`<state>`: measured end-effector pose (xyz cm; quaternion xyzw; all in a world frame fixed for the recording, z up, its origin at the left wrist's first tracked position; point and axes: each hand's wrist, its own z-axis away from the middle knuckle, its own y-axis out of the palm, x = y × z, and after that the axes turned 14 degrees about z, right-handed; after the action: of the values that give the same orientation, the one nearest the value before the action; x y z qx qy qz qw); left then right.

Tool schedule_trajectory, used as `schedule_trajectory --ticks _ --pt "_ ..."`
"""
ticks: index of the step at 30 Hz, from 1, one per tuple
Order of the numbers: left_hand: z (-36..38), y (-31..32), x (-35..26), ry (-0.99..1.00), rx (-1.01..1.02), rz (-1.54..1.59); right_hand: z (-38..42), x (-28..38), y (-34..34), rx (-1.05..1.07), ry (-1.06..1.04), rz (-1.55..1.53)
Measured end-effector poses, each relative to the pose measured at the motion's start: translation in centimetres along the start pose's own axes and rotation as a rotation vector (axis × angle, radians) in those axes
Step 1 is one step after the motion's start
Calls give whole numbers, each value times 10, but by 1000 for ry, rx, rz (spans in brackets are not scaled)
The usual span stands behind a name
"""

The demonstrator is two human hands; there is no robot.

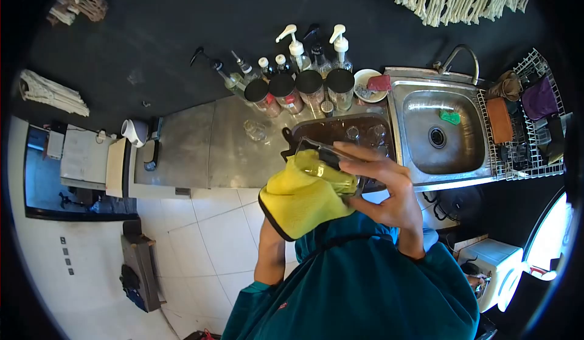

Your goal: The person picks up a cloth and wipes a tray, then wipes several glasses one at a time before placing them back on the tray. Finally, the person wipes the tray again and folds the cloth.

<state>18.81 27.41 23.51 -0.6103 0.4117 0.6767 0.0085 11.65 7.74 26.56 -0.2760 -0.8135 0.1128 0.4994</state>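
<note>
In front of my torso, my right hand (389, 185) grips a clear drinking glass (316, 168), fingers along its top side and thumb beneath. The glass is tilted on its side. A yellow cloth (301, 197) with a dark edge covers my left hand, and yellow shows through the glass wall. Only my left wrist (272, 248) and forearm come out below the cloth; the fingers underneath are hidden. Beyond my hands, a brown tray (316, 128) holds several clear glasses (377, 134). Another clear glass item (254, 130) lies on the counter left of the tray.
Dark-lidded jars (310, 87) and pump bottles (296, 51) line the back of the steel counter (228, 151). A white bowl (368, 96) stands beside them. On the right are a sink (426, 157) with a green sponge (450, 116) and a wire rack (529, 163).
</note>
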Motion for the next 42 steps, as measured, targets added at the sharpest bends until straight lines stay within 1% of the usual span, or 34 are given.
schedule_trajectory --ticks 2,9,11,12,13,15,19,21,22,23,25,29,31,32,34,35,37,38,39,41,42 --pt "7 0 2 -2 -25 -26 -1 -3 0 8 -45 -19" --pt "0 9 8 31 -37 -233 -4 -6 1 40 -32 -81" --pt "-4 12 10 44 -39 -293 0 -8 10 -18 254 -552" --pt "-5 13 10 50 -43 -323 2 -12 7 51 288 -576" --pt "-4 15 10 54 -50 -355 2 -11 9 54 288 -576" --pt "-5 17 10 63 -61 -419 3 -9 12 95 376 -550" --pt "-10 21 7 89 -76 -510 1 -4 6 83 318 -481" --pt "-9 21 0 -92 -176 144 -4 0 3 34 66 -123" --pt "-7 16 -3 -90 -181 142 -6 6 1 42 52 -130" --pt "-6 9 -4 -99 -83 -203 -5 5 0 45 52 -133" --pt "-8 -1 -5 -108 134 -889 -6 3 -3 72 -49 -39" --pt "-13 -7 1 -75 152 -851 -10 -2 -6 29 -28 -70" --pt "-13 -7 3 -54 156 -826 -9 -3 -4 13 -94 7" --pt "-13 -8 4 -45 160 -813 -7 -3 -3 9 -91 7" --pt "-13 -7 7 -23 167 -785 -2 -3 0 -21 92 -321" --pt "-14 -8 8 -9 169 -773 0 -3 3 -24 90 -319" --pt "-13 -8 10 20 171 -748 5 -6 11 -155 255 -558" --pt "-13 -8 10 34 173 -735 8 -8 11 -118 281 -553" --pt "-16 -7 9 57 180 -725 8 -6 10 -124 269 -550" --pt "-28 -5 5 120 197 -706 4 -1 7 -87 331 -490" --pt "-31 -4 3 146 204 -696 1 -1 8 -136 299 -488"
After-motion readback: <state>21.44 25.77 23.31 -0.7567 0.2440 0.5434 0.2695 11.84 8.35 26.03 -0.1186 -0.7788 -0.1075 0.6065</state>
